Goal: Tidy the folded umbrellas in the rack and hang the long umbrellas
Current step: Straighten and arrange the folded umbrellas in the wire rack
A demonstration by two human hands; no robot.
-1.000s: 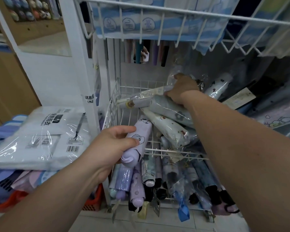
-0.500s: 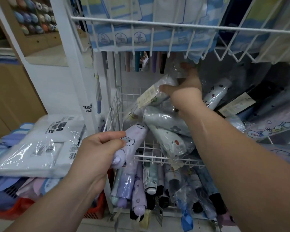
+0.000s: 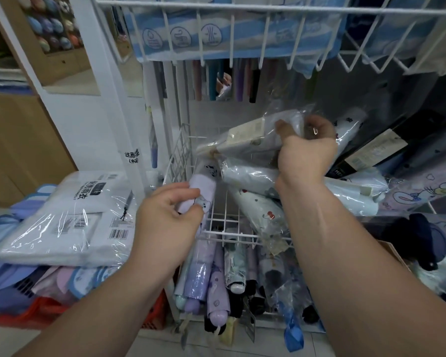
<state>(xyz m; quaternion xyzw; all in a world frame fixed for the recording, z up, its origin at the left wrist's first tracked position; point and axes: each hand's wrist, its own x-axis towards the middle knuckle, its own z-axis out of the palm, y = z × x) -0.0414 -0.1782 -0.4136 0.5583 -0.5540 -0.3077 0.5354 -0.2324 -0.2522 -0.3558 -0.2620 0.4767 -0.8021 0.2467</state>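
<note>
Now my right hand (image 3: 307, 153) clamps wrapped pale umbrella (image 3: 245, 136), lifted off far pile since a second ago. My left hand (image 3: 165, 217) grips lilac umbrella (image 3: 204, 186) at wire basket (image 3: 224, 228) near-left. Gap freed; likely slot lilac next.

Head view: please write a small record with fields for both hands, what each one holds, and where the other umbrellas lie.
left hand: grips the lilac umbrella at the left end of the basket
right hand: grips the wrapped pale umbrella, held above the pile
wire basket: holds pale folded umbrellas lying crossed
lower umbrellas: packed under the basket, ends toward the camera
packaged raincoat: lies on a stack left of the rack
</note>
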